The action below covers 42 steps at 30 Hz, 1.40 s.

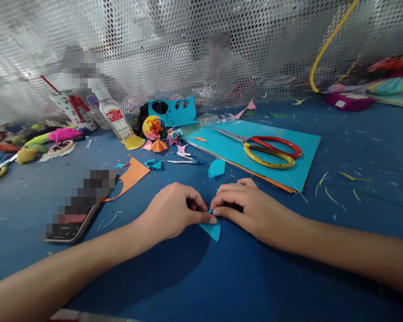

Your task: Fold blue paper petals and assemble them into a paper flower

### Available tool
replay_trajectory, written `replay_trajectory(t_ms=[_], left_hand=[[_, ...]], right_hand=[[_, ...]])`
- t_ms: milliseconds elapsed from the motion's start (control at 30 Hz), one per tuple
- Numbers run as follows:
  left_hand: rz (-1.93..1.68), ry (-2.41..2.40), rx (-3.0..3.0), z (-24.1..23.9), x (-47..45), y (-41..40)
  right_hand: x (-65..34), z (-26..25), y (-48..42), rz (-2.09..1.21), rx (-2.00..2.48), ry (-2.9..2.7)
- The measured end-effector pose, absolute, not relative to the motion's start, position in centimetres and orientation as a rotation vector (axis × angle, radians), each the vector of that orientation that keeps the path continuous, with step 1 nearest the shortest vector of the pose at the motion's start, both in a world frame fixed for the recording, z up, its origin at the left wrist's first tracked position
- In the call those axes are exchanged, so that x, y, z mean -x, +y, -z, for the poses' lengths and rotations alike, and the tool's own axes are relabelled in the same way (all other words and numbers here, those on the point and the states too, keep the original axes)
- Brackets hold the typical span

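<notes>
A small folded piece of cyan paper [212, 230] lies on the blue table [201, 277] in front of me. My left hand [174, 210] and my right hand [245, 205] meet over its upper edge, fingers pinched on it. The fingertips touch each other at the paper's top; its lower point sticks out below them. Most of the fold under the fingers is hidden.
Beyond the hands lie a cyan paper half-circle [216, 168], a cyan sheet [289, 170] with red-and-yellow scissors [268, 150], orange paper [132, 175], a phone [79, 208], a glue bottle [114, 117], paper flowers [154, 127] and scraps. A perforated metal wall [188, 44] closes the back.
</notes>
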<state>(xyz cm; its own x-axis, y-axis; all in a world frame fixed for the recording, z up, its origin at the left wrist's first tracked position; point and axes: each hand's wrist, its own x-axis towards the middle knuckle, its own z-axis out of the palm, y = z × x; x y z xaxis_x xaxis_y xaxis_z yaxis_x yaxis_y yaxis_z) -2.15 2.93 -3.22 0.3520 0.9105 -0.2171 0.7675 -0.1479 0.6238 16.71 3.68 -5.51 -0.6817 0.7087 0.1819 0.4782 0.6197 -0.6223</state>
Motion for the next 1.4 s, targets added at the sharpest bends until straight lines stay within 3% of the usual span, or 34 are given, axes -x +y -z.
replay_trajectory(t_ms=[500,1400], left_hand=[[-0.17,1.156,-1.81,2.1,3.7,3.9],[-0.183,1.426,-1.953,1.7,2.5,2.2]], right_hand=[[-16.7,5.2,3.2,-0.648,0.982,-2.477],[-16.8,5.4,3.7,-0.63,0.958,-2.521]])
